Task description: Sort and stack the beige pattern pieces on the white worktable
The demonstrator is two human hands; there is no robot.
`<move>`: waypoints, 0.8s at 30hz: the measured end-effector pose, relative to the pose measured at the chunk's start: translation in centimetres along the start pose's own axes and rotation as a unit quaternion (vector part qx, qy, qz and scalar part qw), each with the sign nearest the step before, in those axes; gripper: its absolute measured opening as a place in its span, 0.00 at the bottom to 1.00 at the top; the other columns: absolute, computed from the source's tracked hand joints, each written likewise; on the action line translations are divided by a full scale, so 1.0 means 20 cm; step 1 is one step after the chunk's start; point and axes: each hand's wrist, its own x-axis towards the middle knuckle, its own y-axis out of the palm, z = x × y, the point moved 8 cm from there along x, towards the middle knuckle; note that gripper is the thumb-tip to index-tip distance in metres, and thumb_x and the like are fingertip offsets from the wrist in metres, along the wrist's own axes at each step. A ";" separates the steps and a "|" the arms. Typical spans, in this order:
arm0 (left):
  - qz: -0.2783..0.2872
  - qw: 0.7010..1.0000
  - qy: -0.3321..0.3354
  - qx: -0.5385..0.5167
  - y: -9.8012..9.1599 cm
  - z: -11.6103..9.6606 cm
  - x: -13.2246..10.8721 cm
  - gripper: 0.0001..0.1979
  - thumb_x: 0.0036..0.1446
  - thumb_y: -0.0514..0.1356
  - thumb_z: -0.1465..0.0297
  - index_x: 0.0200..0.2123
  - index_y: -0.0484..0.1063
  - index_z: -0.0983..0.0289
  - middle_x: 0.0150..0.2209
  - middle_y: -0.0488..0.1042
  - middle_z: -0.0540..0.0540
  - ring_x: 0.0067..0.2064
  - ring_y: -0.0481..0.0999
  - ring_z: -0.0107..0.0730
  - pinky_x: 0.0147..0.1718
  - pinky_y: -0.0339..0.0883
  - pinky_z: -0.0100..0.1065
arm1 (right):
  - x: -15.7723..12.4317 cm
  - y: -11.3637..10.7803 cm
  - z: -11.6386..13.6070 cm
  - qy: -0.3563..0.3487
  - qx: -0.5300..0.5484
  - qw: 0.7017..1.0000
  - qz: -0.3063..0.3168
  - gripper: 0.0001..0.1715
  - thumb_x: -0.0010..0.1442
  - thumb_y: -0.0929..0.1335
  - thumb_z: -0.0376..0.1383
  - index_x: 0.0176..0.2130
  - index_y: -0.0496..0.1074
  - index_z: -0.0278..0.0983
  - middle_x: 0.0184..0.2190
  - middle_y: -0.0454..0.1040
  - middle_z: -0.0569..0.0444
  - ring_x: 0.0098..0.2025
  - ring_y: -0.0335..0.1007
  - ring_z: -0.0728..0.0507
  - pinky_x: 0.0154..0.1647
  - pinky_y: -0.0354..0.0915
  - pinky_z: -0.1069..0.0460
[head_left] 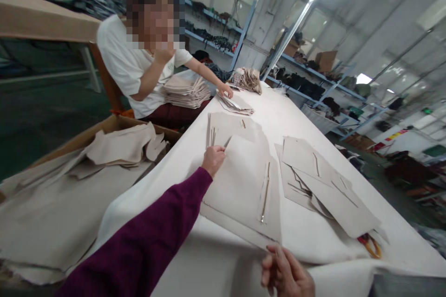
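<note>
A grey-beige fabric panel (240, 190) with a zipper slit (266, 190) lies on the white table in front of me. My left hand (213, 160), in a purple sleeve, pinches its left edge and lifts a fold there. At the panel's near right corner, my right hand (287, 271) has its fingers curled, with the fingertips at the edge; its thumb is partly hidden. Beyond the fold, more panel layers (233, 123) lie underneath. To the right, several similar cut panels (320, 176) overlap loosely, some with slits.
Orange-handled scissors (371, 245) stick out from under the right-hand panels. On the left, a cardboard box (114, 123) holds large fabric pieces (52, 213). A co-worker (121, 60) in white sits across, one hand (225, 90) on a small fabric stack (237, 104). Shelves (313, 81) stand behind.
</note>
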 end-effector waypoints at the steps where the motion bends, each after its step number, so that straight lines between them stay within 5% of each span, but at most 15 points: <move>1: -0.006 0.999 0.011 0.030 -0.01 -0.03 -0.01 0.12 0.42 0.53 0.73 0.30 0.73 0.67 0.18 0.65 0.47 0.22 0.63 0.24 0.24 0.55 0.28 | 0.03 -0.07 0.05 -0.029 -0.043 0.998 -0.030 0.24 0.49 0.70 0.50 0.34 0.71 0.32 0.21 0.71 0.52 0.17 0.64 0.48 0.14 0.56 0.56; 5: -0.046 0.985 0.057 0.155 -0.02 -0.13 -0.06 0.08 0.44 0.53 0.75 0.27 0.72 0.66 0.24 0.68 0.52 0.29 0.67 0.31 0.34 0.59 0.33 | 0.24 -0.20 0.26 -0.139 -0.223 0.960 -0.096 0.25 0.50 0.67 0.51 0.39 0.70 0.33 0.34 0.74 0.46 0.33 0.71 0.40 0.30 0.67 0.51; 8: -0.106 0.932 0.112 0.329 -0.02 -0.18 -0.10 0.06 0.47 0.52 0.74 0.26 0.69 0.64 0.35 0.68 0.56 0.40 0.68 0.36 0.39 0.61 0.35 | 0.44 -0.12 0.29 -0.167 -0.365 0.914 -0.054 0.27 0.51 0.64 0.50 0.43 0.69 0.33 0.40 0.73 0.43 0.43 0.69 0.36 0.40 0.66 0.46; 12: -0.138 0.874 0.115 0.452 -0.02 -0.18 -0.12 0.13 0.50 0.52 0.71 0.41 0.66 0.65 0.45 0.64 0.61 0.46 0.67 0.41 0.41 0.64 0.38 | 0.56 0.00 0.27 -0.212 -0.466 0.856 -0.062 0.32 0.52 0.61 0.47 0.50 0.64 0.29 0.42 0.71 0.40 0.45 0.67 0.35 0.46 0.61 0.42; 15: -0.127 0.871 0.098 0.464 -0.02 -0.17 -0.11 0.19 0.52 0.51 0.69 0.48 0.60 0.70 0.43 0.65 0.63 0.43 0.69 0.40 0.37 0.65 0.35 | 0.58 0.00 0.24 -0.192 -0.453 0.867 -0.075 0.34 0.52 0.60 0.47 0.52 0.62 0.27 0.41 0.70 0.40 0.44 0.68 0.36 0.46 0.62 0.44; 18: -0.129 0.865 0.088 0.476 -0.04 -0.18 -0.11 0.18 0.55 0.48 0.67 0.45 0.61 0.72 0.41 0.66 0.63 0.36 0.72 0.36 0.32 0.65 0.33 | 0.58 -0.02 0.21 -0.179 -0.435 0.879 -0.077 0.34 0.52 0.60 0.47 0.51 0.62 0.27 0.42 0.70 0.39 0.44 0.68 0.36 0.45 0.63 0.44; 21: -0.110 0.844 0.092 0.517 -0.04 -0.18 -0.10 0.17 0.56 0.46 0.65 0.40 0.65 0.72 0.38 0.69 0.63 0.33 0.73 0.37 0.29 0.64 0.33 | 0.55 -0.03 0.22 -0.202 -0.420 0.881 -0.085 0.33 0.52 0.61 0.46 0.50 0.64 0.27 0.44 0.70 0.38 0.46 0.67 0.35 0.46 0.62 0.44; 24: -0.107 0.813 0.101 0.564 -0.04 -0.15 -0.09 0.21 0.57 0.44 0.63 0.46 0.64 0.73 0.34 0.72 0.63 0.33 0.74 0.42 0.28 0.62 0.36 | 0.52 -0.03 0.24 -0.223 -0.402 0.884 -0.091 0.29 0.50 0.63 0.45 0.46 0.67 0.29 0.40 0.72 0.40 0.42 0.69 0.36 0.45 0.64 0.45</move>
